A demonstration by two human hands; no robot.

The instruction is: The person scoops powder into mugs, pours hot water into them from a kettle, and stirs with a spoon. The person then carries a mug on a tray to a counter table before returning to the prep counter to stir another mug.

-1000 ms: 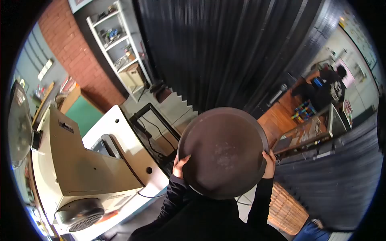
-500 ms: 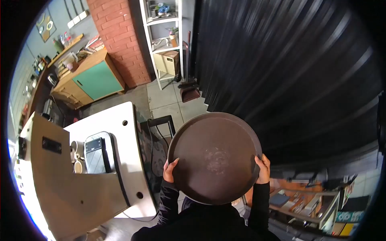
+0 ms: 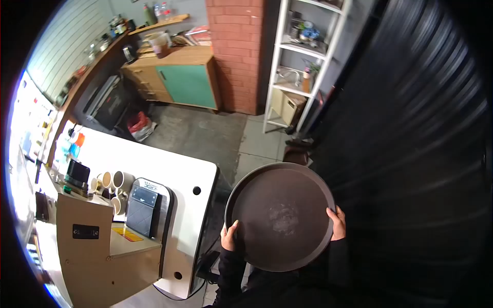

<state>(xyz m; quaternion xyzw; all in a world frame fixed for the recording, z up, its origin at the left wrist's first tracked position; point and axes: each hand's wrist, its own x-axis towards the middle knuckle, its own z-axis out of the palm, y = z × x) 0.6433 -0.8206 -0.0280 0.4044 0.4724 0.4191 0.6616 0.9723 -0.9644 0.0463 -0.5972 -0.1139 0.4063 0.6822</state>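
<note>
A round brown serving tray [image 3: 282, 187] with a raised rim is held out in front of me, its inner face turned up and a pale scuffed patch near its middle. My left hand [image 3: 229, 237] grips the tray's left edge, thumb over the rim. On the opposite edge my right hand [image 3: 337, 224] holds it the same way. The fingers beneath the tray are hidden. Nothing lies on it.
To the left stands a white table [image 3: 192, 172] with a black scale [image 3: 143, 210], cups [image 3: 123, 179] and a beige machine [image 3: 84, 262]. Ahead are a green-doored cabinet [image 3: 187, 84], a brick pillar [image 3: 235, 56] and a white shelf rack [image 3: 281, 46]. A black curtain [image 3: 411, 154] hangs on the right.
My view has turned to the left, so the table and cabinet show more fully and the low shelves at lower right have gone out of sight. Both hands still hold the tray.
</note>
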